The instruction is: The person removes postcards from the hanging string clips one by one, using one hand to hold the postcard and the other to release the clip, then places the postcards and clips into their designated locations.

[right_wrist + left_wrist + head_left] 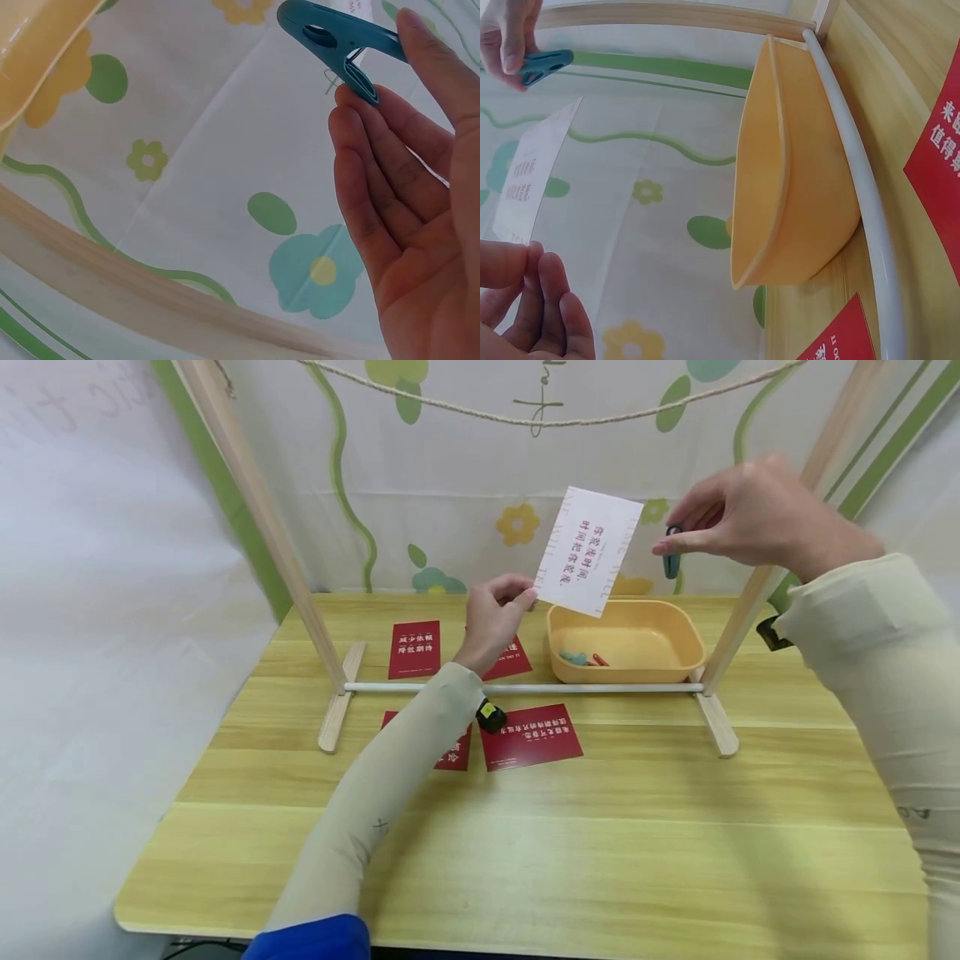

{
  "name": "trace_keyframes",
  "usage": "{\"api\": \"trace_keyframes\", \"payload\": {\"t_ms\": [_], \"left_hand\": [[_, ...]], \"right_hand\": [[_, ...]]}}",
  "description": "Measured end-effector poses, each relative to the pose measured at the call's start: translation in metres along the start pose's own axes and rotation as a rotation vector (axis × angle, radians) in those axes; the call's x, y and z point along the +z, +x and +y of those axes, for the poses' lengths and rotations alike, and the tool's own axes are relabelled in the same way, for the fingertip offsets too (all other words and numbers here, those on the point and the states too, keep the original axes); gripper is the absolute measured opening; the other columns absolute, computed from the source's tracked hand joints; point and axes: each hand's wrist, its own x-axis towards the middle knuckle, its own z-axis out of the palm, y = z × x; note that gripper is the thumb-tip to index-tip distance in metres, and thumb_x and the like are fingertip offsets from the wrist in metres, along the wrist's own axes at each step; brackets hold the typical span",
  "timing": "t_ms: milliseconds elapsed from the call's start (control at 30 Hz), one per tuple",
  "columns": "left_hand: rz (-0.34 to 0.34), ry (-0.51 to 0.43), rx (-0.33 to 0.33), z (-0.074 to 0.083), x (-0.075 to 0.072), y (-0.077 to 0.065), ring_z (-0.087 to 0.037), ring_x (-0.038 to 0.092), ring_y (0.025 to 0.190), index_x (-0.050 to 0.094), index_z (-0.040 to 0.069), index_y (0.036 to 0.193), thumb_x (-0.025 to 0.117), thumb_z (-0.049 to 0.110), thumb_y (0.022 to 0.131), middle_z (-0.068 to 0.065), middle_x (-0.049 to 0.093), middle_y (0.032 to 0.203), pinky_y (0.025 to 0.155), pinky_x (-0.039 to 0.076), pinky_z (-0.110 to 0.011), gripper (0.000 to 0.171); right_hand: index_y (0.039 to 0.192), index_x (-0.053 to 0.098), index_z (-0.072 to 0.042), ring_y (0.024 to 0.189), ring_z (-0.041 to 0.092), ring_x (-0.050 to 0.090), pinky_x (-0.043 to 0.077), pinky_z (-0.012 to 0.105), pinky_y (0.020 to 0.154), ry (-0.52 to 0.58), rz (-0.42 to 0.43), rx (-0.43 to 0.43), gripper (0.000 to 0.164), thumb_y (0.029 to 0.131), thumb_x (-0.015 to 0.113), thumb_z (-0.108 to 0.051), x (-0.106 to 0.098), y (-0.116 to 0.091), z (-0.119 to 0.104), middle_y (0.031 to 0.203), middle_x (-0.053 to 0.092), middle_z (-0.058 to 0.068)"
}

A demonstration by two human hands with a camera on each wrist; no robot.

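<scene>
A white card (588, 552) with printed characters is held up, tilted, above the table. My left hand (495, 617) pinches its lower left corner between thumb and fingers. To the right of the card, my right hand (765, 518) holds a teal clothespin (672, 553) by its handle ends. In the right wrist view the clothespin (337, 34) sits between thumb and fingertips, its gripping end pointing away from the palm. Card and clothespin are apart. Overhead, a rope (525, 421) sags between two wooden posts.
Below the card stands a yellow basin (630, 673) with a few clothespins (574, 657) in it. Red cards (415, 650) lie on the wooden table (600, 860), some partly hidden by my left arm. A white rod (600, 688) joins the wooden frame's feet.
</scene>
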Motion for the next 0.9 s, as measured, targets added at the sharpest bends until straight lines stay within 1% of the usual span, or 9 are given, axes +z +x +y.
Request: {"api": "trace_keyframes", "payload": {"t_ms": [67,200,300,400,500,567,633,833,900], "left_hand": [[-0.001,-0.012,-0.003,-0.002,-0.003,-0.001,-0.029,0.070,0.095,0.076,0.000,0.109,0.068,0.008,0.103,-0.009,0.073,0.096,0.075,0.054,-0.019,0.013],[-0.002,-0.020,-0.009,-0.004,-0.009,-0.002,-0.032,0.070,0.098,0.076,0.000,0.111,0.068,0.008,0.103,-0.008,0.073,0.096,0.080,0.056,-0.023,0.014],[0.005,-0.011,-0.013,-0.005,-0.013,-0.003,-0.026,0.069,0.094,0.076,0.000,0.110,0.068,0.008,0.103,-0.012,0.073,0.098,0.081,0.057,-0.026,0.014],[0.008,-0.014,-0.023,-0.006,-0.016,-0.004,-0.028,0.069,0.095,0.076,0.000,0.110,0.067,0.007,0.103,-0.017,0.074,0.102,0.079,0.056,-0.024,0.014],[0.007,-0.011,-0.045,-0.007,-0.019,-0.005,-0.023,0.068,0.092,0.076,0.001,0.111,0.067,0.008,0.103,-0.020,0.074,0.105,0.078,0.055,-0.021,0.014],[0.008,-0.002,-0.060,-0.008,-0.022,-0.005,-0.018,0.068,0.092,0.076,0.003,0.112,0.067,0.009,0.104,-0.017,0.074,0.106,0.079,0.055,-0.021,0.014],[0.009,0.006,-0.068,-0.010,-0.024,-0.006,-0.018,0.067,0.092,0.076,0.004,0.113,0.067,0.010,0.104,-0.016,0.074,0.106,0.080,0.055,-0.022,0.014],[0.012,0.016,-0.070,-0.012,-0.030,-0.007,-0.035,0.069,0.102,0.077,0.003,0.113,0.068,0.010,0.103,-0.009,0.073,0.101,0.080,0.056,-0.024,0.015],[0.010,0.012,-0.074,-0.012,-0.031,-0.007,-0.035,0.068,0.104,0.077,0.003,0.113,0.068,0.010,0.103,-0.007,0.073,0.100,0.080,0.056,-0.023,0.015]], "right_hand": [[0.099,0.083,-0.013,0.065,-0.020,0.057,0.042,0.002,0.063,0.004,0.002,-0.011,0.028,0.090,0.086,-0.039,0.004,0.000,0.001,0.093,0.083,0.006],[0.100,0.083,-0.012,0.066,-0.019,0.057,0.042,0.003,0.063,0.012,0.006,-0.039,0.027,0.090,0.086,-0.037,0.012,0.001,0.001,0.092,0.083,0.006],[0.102,0.083,-0.013,0.067,-0.019,0.057,0.043,0.003,0.063,0.022,0.000,-0.057,0.026,0.091,0.085,-0.036,0.018,0.001,0.002,0.094,0.083,0.006],[0.105,0.082,-0.013,0.070,-0.019,0.058,0.044,0.003,0.063,0.046,-0.014,-0.058,0.025,0.092,0.085,-0.034,0.024,0.000,0.004,0.096,0.083,0.006],[0.105,0.082,-0.012,0.070,-0.020,0.057,0.044,0.003,0.064,0.060,-0.023,-0.064,0.024,0.092,0.084,-0.032,0.030,0.000,0.006,0.097,0.083,0.006],[0.106,0.082,-0.012,0.071,-0.020,0.057,0.044,0.002,0.065,0.065,-0.035,-0.064,0.024,0.093,0.084,-0.032,0.033,0.000,0.008,0.098,0.083,0.007],[0.106,0.082,-0.011,0.072,-0.018,0.058,0.044,0.003,0.065,0.064,-0.050,-0.063,0.025,0.094,0.082,-0.032,0.036,0.000,0.009,0.099,0.082,0.008],[0.108,0.081,-0.007,0.073,-0.014,0.060,0.047,0.005,0.066,0.093,-0.088,-0.049,0.028,0.096,0.081,-0.033,0.046,0.000,0.011,0.101,0.082,0.011],[0.108,0.080,-0.007,0.073,-0.014,0.061,0.048,0.005,0.065,0.111,-0.097,-0.042,0.029,0.096,0.081,-0.032,0.049,-0.001,0.012,0.101,0.082,0.011]]}}
